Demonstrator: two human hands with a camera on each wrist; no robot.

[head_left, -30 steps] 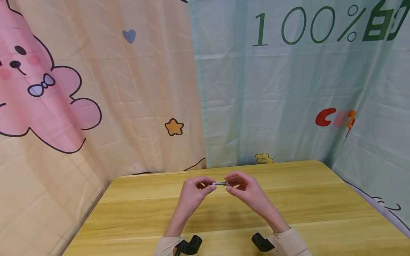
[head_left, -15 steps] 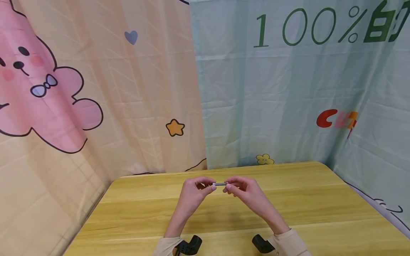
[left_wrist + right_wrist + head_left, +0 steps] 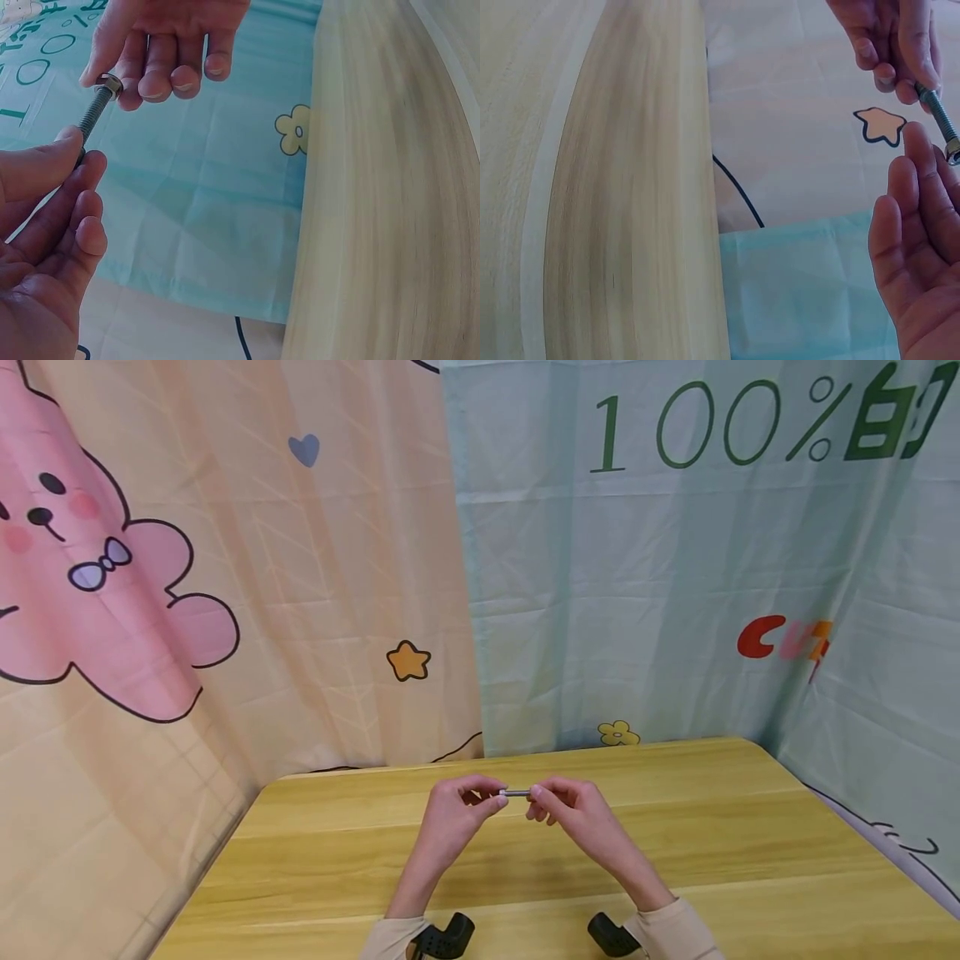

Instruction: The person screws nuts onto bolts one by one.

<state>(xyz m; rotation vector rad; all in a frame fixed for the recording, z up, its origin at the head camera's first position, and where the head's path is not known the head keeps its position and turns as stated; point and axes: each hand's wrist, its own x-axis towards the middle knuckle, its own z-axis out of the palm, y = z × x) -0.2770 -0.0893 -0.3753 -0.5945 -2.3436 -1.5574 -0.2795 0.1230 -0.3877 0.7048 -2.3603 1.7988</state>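
A thin metal bolt [image 3: 516, 792] is held nearly level between the two hands, above the table. My left hand [image 3: 457, 810] pinches one end of it between thumb and fingers, which hide that end. On the other end sits a shiny metal nut [image 3: 112, 85], with the threaded shank [image 3: 94, 114] bare between it and the left fingertips. My right hand [image 3: 572, 806] pinches the nut between thumb and index finger, its other fingers loosely bent below. In the right wrist view the nut lies at the right edge and the right thumb is out of frame.
A wooden table [image 3: 480, 877] extends below both hands. Behind it hang a peach curtain [image 3: 360, 543] and a pale green curtain [image 3: 600, 577] with printed figures. Black wrist devices [image 3: 447, 937] sit at both cuffs.
The right thumb has moved up and forward along the nut, and the right fingers have shifted from spread above to tucked lower. The left hand keeps its grip on the bolt, almost still.
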